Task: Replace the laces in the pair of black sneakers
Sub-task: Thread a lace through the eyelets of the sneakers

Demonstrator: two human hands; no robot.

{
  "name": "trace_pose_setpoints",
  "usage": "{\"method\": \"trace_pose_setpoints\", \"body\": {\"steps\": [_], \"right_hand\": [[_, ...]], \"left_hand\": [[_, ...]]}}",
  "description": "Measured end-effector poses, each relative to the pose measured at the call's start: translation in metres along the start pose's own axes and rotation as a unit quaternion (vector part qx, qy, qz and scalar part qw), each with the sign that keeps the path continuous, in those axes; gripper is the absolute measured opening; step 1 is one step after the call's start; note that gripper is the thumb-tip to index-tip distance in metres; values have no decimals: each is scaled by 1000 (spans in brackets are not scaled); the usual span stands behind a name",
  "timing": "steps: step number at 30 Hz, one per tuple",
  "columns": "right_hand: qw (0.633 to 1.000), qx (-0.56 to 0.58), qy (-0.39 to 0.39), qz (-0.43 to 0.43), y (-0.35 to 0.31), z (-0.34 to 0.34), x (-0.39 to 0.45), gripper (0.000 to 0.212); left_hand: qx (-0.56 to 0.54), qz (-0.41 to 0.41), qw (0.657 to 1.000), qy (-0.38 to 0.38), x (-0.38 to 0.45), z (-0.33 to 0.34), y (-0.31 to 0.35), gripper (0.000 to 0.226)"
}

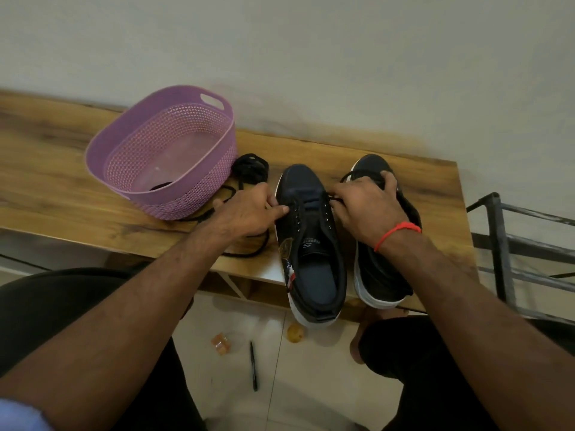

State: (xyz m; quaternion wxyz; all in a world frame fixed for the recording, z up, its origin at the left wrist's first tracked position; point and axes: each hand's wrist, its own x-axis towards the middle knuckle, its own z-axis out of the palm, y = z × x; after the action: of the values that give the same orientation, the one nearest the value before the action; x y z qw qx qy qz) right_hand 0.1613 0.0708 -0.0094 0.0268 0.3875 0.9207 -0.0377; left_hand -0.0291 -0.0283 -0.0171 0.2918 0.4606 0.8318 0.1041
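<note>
Two black sneakers with white soles stand side by side on the wooden table, toes pointing away from me. The left sneaker has a black lace threaded through its lowest eyelets only. My left hand pinches the lace at the shoe's left side. My right hand pinches the lace end at the shoe's right side and lies over the right sneaker, hiding its middle. Loose black laces lie coiled on the table left of the shoes.
A purple perforated plastic basket stands at the left of the table, with a dark lace end inside. A black metal rack stands to the right. On the tiled floor below lie a black pen and small orange bits.
</note>
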Motion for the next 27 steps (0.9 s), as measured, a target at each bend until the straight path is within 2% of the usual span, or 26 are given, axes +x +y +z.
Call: {"method": "trace_pose_setpoints", "body": {"steps": [4, 6, 8, 11, 13, 15, 17, 21, 23, 27], "right_hand": [[1000, 14, -6, 18, 2, -10, 3, 28], [997, 80, -1, 12, 5, -13, 5, 22], [983, 182, 12, 0, 6, -19, 7, 18], [936, 350, -10, 16, 2, -31, 8, 12], [901, 431, -20, 31, 0, -39, 7, 14], [862, 504, -32, 42, -1, -48, 2, 19], [822, 566, -29, 54, -2, -58, -3, 21], [766, 639, 0, 65, -6, -89, -16, 30], [753, 656, 9, 53, -8, -107, -25, 28], [750, 659, 38, 40, -16, -147, -45, 27]], "left_hand": [[9, -2, 1000, -10, 0, -11, 0, 18], [-4, 10, 1000, -19, 1, -17, 0, 17], [-83, 23, 996, -32, -1, -23, 2, 11], [-219, 39, 974, -54, -10, -32, 13, 16], [-242, 72, 966, -51, -16, -40, 19, 23], [-268, 100, 957, -45, -24, -50, 26, 19], [-296, 121, 946, -43, -36, -61, 35, 24], [-355, 140, 924, -39, -65, -82, 51, 41], [-381, 146, 912, -38, -78, -92, 61, 45], [-421, 155, 893, -25, -105, -116, 81, 47]]}}
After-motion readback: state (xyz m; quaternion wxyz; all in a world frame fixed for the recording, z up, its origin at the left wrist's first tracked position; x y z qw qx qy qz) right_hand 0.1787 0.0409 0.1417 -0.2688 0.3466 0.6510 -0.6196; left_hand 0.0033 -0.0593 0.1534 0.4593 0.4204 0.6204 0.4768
